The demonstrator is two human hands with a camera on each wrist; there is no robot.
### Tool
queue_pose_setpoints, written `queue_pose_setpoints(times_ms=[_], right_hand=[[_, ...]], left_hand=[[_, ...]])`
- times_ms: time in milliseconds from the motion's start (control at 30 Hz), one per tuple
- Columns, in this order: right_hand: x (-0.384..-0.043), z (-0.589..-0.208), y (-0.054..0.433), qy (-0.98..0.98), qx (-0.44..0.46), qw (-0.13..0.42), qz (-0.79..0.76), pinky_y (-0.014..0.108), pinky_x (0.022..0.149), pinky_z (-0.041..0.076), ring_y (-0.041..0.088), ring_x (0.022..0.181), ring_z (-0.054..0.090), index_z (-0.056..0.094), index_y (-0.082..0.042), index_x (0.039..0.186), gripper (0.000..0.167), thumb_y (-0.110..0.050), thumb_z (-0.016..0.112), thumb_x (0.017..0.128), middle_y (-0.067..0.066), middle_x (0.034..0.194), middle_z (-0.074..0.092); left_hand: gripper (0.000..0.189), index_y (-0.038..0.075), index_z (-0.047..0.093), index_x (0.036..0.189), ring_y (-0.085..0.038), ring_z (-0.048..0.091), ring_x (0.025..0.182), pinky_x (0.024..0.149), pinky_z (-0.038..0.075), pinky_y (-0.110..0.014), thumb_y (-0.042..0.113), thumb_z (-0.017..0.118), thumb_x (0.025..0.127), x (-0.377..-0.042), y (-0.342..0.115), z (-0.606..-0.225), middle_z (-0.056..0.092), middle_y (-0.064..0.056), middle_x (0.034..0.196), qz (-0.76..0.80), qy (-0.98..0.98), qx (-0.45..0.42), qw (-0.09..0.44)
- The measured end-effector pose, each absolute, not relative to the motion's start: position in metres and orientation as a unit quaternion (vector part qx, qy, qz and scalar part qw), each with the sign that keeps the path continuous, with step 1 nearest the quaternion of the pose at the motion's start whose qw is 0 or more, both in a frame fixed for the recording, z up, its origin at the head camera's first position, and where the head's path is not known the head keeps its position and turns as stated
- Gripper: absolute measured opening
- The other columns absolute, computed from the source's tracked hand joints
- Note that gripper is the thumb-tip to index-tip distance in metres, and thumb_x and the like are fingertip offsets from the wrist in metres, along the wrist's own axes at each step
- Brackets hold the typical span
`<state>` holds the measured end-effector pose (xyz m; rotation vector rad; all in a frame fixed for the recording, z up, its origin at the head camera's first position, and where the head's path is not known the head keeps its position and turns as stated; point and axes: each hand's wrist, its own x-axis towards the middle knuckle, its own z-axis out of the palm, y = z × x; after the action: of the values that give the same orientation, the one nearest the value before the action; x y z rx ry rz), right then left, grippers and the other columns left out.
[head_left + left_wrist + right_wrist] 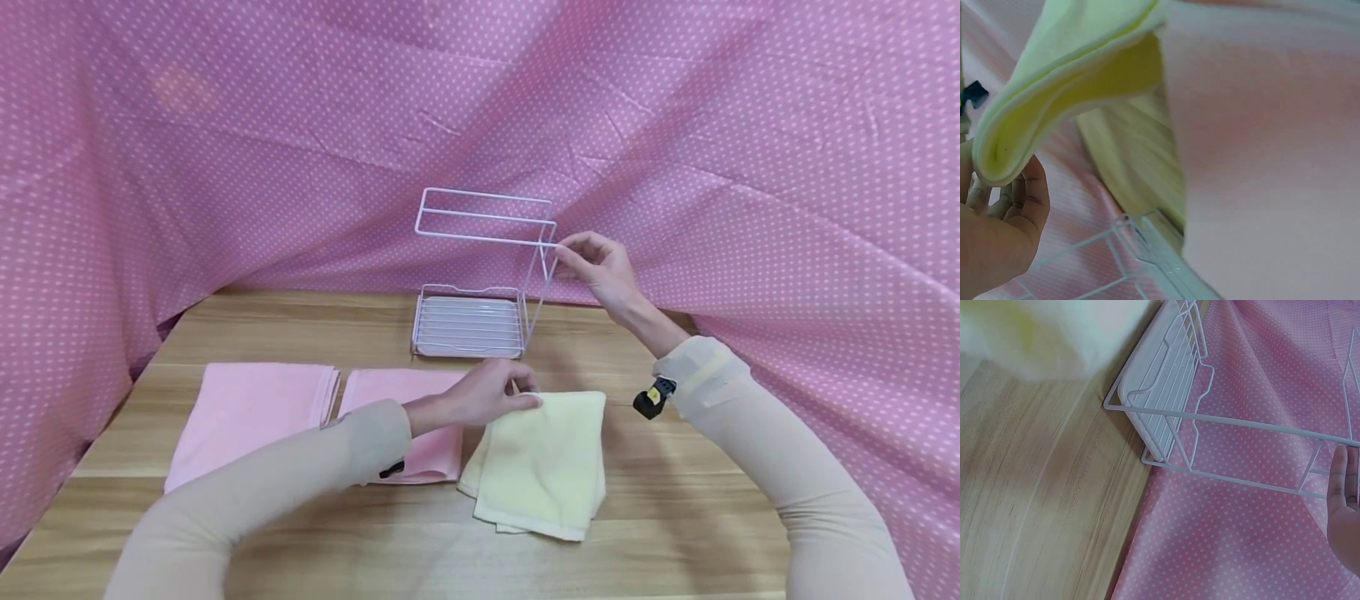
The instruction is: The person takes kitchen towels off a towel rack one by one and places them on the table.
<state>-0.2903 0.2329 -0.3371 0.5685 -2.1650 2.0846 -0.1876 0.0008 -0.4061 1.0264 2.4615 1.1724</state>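
A folded yellow towel [543, 467] hangs from my left hand [491, 393], which pinches its upper edge between thumb and fingers. In the left wrist view the towel's folded layers [1054, 106] droop open beside the fingers. My right hand [603, 273] grips the upper right corner of a white wire rack [480, 238]. That rack stands at the back of the table, with an open top frame and a slatted lower shelf over a white tray [468, 352]. In the right wrist view the fingers of the right hand [1344, 512] touch the rack's upright.
Two folded pink towels [255, 417] [438, 454] lie side by side on the wooden table [360, 542], left of the yellow one. Behind the rack hangs a pink dotted cloth [337, 125], which also encloses both sides. Each wrist wears a strapped camera [655, 398].
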Motion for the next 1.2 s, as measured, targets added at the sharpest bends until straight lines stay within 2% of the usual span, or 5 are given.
queue_pose_setpoints(times_ms=[333,667,1000,1200], right_hand=[[-0.289,-0.337,0.233,-0.705,0.183,0.04,0.684,0.027,0.081,0.065,0.011,0.083,0.076,0.072,-0.013,0.106,0.009,-0.005,0.067,0.102,-0.004,0.095,0.075],[-0.29,-0.337,0.231,-0.697,0.186,0.04,0.691,0.027,0.08,0.065,0.012,0.083,0.076,0.07,-0.002,0.11,0.009,-0.005,0.068,0.102,0.0,0.095,0.075],[-0.289,-0.338,0.231,-0.702,0.178,0.045,0.688,0.027,0.081,0.065,0.011,0.083,0.076,0.072,-0.011,0.105,0.007,-0.006,0.068,0.102,0.002,0.095,0.074],[-0.29,-0.338,0.23,-0.7,0.181,0.047,0.689,0.03,0.082,0.065,0.011,0.084,0.076,0.072,-0.009,0.106,0.006,-0.006,0.068,0.102,0.001,0.095,0.075]], left_hand=[[0.011,0.008,0.075,0.099,-0.011,0.067,0.086,0.08,0.054,-0.018,0.019,0.076,0.097,-0.214,-0.001,-0.424,0.078,-0.006,0.094,0.4,0.846,0.334,0.117],[0.01,0.009,0.076,0.098,-0.007,0.064,0.083,0.078,0.053,-0.019,0.018,0.075,0.098,-0.234,-0.004,-0.43,0.08,-0.007,0.096,0.397,0.853,0.31,0.138],[0.01,0.01,0.075,0.099,-0.01,0.065,0.087,0.081,0.052,-0.021,0.019,0.076,0.097,-0.242,-0.005,-0.44,0.078,-0.005,0.096,0.39,0.862,0.285,0.154],[0.01,0.012,0.076,0.098,-0.011,0.064,0.088,0.082,0.05,-0.021,0.021,0.078,0.096,-0.249,-0.004,-0.447,0.077,-0.004,0.097,0.383,0.868,0.273,0.159]])
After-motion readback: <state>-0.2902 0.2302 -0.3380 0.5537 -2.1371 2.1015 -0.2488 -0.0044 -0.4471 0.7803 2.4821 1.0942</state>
